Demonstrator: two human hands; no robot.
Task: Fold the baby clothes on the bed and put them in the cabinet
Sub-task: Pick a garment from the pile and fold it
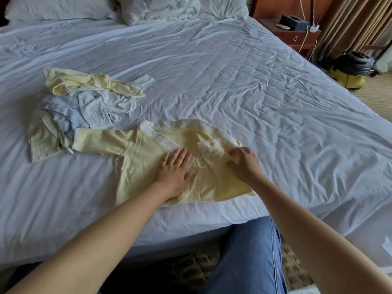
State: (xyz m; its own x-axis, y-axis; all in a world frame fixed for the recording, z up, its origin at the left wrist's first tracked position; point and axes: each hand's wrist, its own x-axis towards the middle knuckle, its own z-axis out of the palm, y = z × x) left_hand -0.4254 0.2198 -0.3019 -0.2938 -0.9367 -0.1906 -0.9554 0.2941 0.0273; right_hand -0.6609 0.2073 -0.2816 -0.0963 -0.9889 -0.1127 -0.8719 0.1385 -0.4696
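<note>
Several clothes [84,102] lie heaped on the left of the bed [233,81]. Right of them, near me, a yellow top [144,158] lies spread. My left hand [175,168] presses flat on its middle, and my right hand [244,164], fingers curled, pinches its folded right part.

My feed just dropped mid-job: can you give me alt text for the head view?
Both hands work a pale yellow baby top spread on the white bed: the left hand presses flat on its middle, the right hand has its fingers gripping its folded right side. A heap of unfolded baby clothes lies to its left.
</note>
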